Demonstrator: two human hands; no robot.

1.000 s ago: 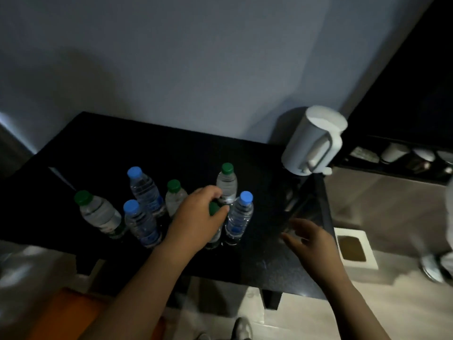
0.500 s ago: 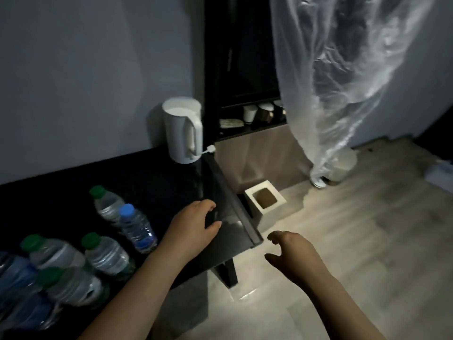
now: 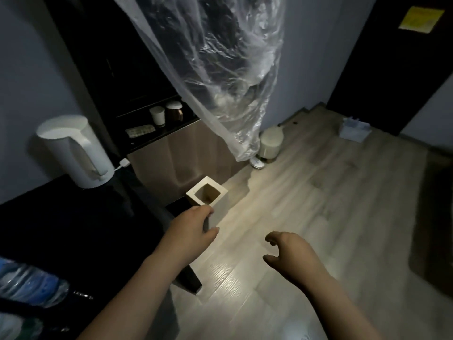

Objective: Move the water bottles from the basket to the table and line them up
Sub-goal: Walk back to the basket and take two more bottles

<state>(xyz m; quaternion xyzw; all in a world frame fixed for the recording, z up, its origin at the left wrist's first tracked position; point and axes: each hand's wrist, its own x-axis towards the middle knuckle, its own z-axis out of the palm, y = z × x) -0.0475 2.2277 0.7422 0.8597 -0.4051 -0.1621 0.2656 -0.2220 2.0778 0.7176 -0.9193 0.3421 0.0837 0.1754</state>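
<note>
Both hands, the left hand and right hand, hang loosely curled and hold nothing. With the view off the bench, an arm could topple the water bottles crowded at its near left edge.

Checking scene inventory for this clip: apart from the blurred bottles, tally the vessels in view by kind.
White plastic electric kettle: 1
Floor bins: 2, a square white open-topped bin and a round cream lidded bin
White paper cup on the shelf: 1
Brown jar with a white lid: 1
Total: 5

Dim room — bright glare patch on floor, bottles blurred at left edge, wide-angle warp.
</note>
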